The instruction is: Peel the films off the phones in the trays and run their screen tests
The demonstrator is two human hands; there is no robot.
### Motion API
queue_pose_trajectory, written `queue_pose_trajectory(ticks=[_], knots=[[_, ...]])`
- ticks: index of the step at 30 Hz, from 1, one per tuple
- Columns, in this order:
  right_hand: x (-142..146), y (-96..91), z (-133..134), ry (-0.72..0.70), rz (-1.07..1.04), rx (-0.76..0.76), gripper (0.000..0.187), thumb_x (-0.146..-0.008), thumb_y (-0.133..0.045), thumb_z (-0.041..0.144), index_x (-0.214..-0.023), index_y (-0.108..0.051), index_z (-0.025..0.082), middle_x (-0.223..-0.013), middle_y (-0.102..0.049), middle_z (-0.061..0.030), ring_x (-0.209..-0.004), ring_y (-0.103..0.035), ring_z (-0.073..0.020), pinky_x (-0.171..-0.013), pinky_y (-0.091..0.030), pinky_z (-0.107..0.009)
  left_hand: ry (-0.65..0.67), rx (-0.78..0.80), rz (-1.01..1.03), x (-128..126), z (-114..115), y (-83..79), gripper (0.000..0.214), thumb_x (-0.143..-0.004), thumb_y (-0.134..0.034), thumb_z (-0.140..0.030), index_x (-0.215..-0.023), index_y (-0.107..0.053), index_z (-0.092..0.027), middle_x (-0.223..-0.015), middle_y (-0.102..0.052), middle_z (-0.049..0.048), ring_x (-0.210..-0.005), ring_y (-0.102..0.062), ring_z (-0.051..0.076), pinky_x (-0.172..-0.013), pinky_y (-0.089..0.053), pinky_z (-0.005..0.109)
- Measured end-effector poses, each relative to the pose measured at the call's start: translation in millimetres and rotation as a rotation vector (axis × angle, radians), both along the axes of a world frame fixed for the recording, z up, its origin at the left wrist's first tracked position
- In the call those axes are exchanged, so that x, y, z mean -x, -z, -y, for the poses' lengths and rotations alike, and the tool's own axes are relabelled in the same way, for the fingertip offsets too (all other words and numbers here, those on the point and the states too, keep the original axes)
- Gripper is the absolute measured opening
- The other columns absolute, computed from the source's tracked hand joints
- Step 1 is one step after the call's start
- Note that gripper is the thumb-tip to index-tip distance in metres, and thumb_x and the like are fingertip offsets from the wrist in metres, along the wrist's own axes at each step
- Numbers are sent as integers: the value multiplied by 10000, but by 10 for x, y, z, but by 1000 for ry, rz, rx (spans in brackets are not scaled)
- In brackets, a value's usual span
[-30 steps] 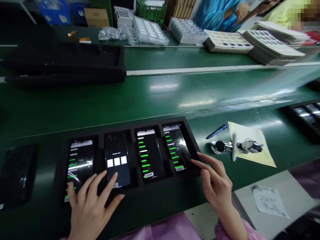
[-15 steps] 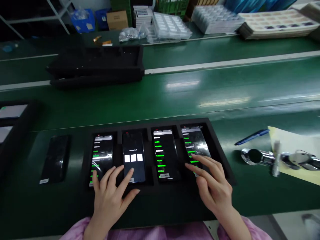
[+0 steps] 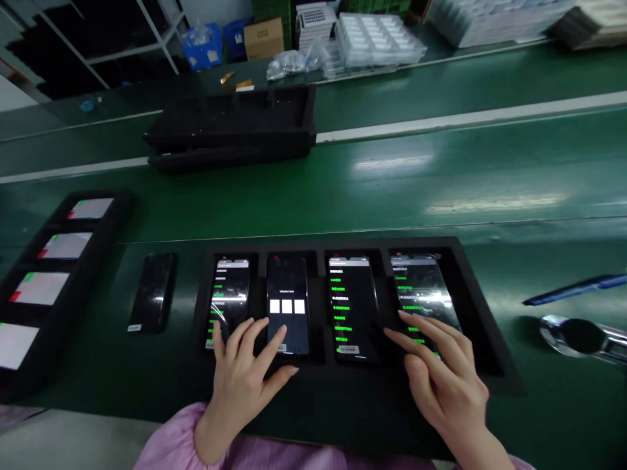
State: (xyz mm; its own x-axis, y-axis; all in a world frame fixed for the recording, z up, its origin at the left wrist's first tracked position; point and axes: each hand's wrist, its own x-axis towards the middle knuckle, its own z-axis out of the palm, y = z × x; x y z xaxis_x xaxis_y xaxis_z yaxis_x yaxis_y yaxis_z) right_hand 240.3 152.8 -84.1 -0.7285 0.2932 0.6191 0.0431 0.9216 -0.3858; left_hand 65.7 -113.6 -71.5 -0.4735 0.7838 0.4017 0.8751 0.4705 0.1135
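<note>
Several smartphones lie face up in the slots of a black foam tray (image 3: 318, 294). My left hand (image 3: 247, 372) is open, its spread fingers over the lower ends of the leftmost phone (image 3: 230, 287) and the second phone (image 3: 288, 277), whose screen reads "Vibrator test" above three white squares. Green and white text lines fill the third phone (image 3: 353, 294). Over the rightmost phone (image 3: 421, 281), which shows a similar list, my right hand (image 3: 443, 369) is open with fingers extended. Whether any fingertip touches glass I cannot tell.
A dark phone (image 3: 153, 294) lies left of the tray. Farther left, another black tray (image 3: 53, 251) holds several light-screened phones. Stacked black trays (image 3: 232, 124) stand behind. At right are a blue pen (image 3: 575, 289) and a shiny metal piece (image 3: 578, 336).
The view has swung left, so everything appears shifted right and more of the left tray shows. Both hands stay over the same phones, and the vibrator screen looks the same.
</note>
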Motion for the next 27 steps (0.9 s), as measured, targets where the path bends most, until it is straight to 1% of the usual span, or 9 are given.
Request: queue_pose_trajectory(ticks=[4, 7, 9, 11, 13, 17, 19, 22, 27], knots=[[-7, -6, -12, 14, -29, 21, 267, -1042, -511, 119, -1130, -757, 175, -1261, -700, -125, -1152, -642, -281, -979, -504, -456, -45, 64, 36, 52, -6, -20, 503, -1046, -518, -574, -1367, -691, -228, -1374, -620, 135, -1302, -502, 313, -1328, -45, 586], [-146, -76, -65, 92, -77, 82, 328, -1047, -455, 120, -1147, -756, 203, -1249, -703, -102, -1124, -658, -262, -959, -522, -441, -124, 124, -4, 94, -17, -17, 573, -1033, -491, -631, -1403, -669, -231, -1469, -556, 175, -1336, -467, 389, -1276, -38, 702], [-304, -125, -117, 173, -70, 70, 344, -1055, -438, 140, -1161, -756, 213, -1271, -695, -102, -1131, -651, -267, -962, -516, -450, -132, 61, -22, 108, -7, 13, 597, -1013, -528, -641, -1404, -663, -211, -1467, -546, 210, -1332, -474, 424, -1240, -95, 757], [-472, -147, -170, 219, 0, 17, 330, -1066, -444, 173, -1160, -758, 216, -1299, -685, -109, -1155, -633, -285, -980, -497, -472, -123, -45, -7, 111, 28, 56, 652, -998, -573, -620, -1470, -600, -171, -1428, -555, 243, -1311, -500, 427, -1226, -170, 754], [-607, -139, -212, 224, 84, -38, 320, -1078, -448, 201, -1174, -753, 215, -1323, -674, -118, -1181, -619, -301, -990, -479, -488, -116, -116, 14, 106, 90, 95, 683, -995, -603, -578, -1537, -529, -169, -1394, -571, 242, -1293, -520, 412, -1231, -206, 729], [-696, -117, -230, 268, 271, -162, 304, -1097, -483, 268, -1252, -743, 246, -1451, -617, -132, -1277, -573, -354, -1008, -415, -532, -83, -146, -10, 83, 260, 116, 656, -972, -678, -481, -1557, -518, -233, -1349, -605, 195, -1240, -553, 367, -1258, -207, 677], [-662, -136, -194, 291, 249, -172, 312, -1105, -471, 292, -1243, -749, 258, -1468, -608, -131, -1291, -564, -363, -1021, -395, -549, -83, -138, -21, 65, 345, 101, 649, -965, -692, -460, -1556, -521, -254, -1332, -615, 173, -1213, -566, 345, -1270, -203, 658], [-542, -163, -97, 221, 138, -130, 332, -1109, -435, 290, -1215, -746, 245, -1395, -648, -132, -1237, -598, -330, -1014, -416, -530, -112, -113, -9, 31, 439, 78, 629, -978, -668, -465, -1553, -518, -259, -1318, -623, 160, -1215, -566, 336, -1282, -195, 646], [-231, -123, 97, -10, 180, -105, 337, -1116, -435, 328, -1252, -727, 228, -1377, -668, -132, -1192, -622, -288, -1000, -453, -500, -142, -48, 16, -27, 482, 77, 588, -999, -627, -495, -1522, -530, -243, -1353, -615, 162, -1231, -557, 337, -1288, -167, 651]])
